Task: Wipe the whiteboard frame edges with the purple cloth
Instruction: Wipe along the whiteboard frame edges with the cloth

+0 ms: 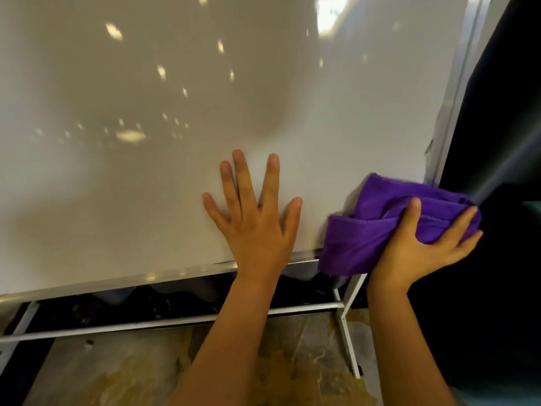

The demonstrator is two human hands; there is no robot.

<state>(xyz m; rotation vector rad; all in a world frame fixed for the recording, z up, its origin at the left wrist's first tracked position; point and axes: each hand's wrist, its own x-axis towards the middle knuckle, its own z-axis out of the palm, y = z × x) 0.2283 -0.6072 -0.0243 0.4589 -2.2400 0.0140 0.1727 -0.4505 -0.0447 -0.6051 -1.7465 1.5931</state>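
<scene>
A large whiteboard (175, 142) fills most of the view, with a silver frame along its bottom edge (117, 281) and its right edge (456, 92). My left hand (254, 218) lies flat on the board near the bottom edge, fingers spread, holding nothing. My right hand (421, 244) grips a bunched purple cloth (366, 230) pressed over the board's lower right corner, where the two frame edges meet. The cloth hides that corner.
White metal stand bars (175, 320) run below the board, and a slanted leg (348, 341) goes down at the right. The floor (146, 370) beneath is mottled brown stone. To the right of the board lies a dark area (503, 142).
</scene>
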